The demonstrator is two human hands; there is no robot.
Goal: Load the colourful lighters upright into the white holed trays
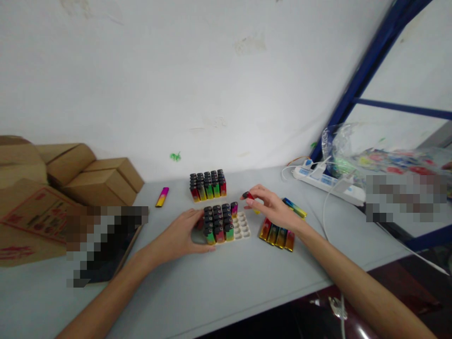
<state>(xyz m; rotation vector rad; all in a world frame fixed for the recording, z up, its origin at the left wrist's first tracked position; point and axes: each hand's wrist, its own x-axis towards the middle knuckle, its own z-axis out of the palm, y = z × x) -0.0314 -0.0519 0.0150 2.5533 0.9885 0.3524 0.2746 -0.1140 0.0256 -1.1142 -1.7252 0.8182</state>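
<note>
My right hand [270,207] pinches a lighter [249,196] with a black top and a red body, just above and right of a white tray [243,234] with round-edged slots. Several black-topped lighters [218,221] stand upright in rows in the tray's left part; bare slots show on its right. My left hand [187,233] lies curved around the tray's left side, fingers and thumb apart, touching its edge. Under and beside my right hand lie several flat, shiny coloured lighter sleeves or bodies [277,235], with a blue and yellow one [294,208] behind.
Behind the tray stands another block of upright lighters [208,186]. A single purple and yellow piece [162,197] lies to the left. Cardboard boxes [102,183] and a dark blurred-out object [109,249] occupy the left. A white power strip [328,183] with cables lies at the right, near a blue frame [353,94].
</note>
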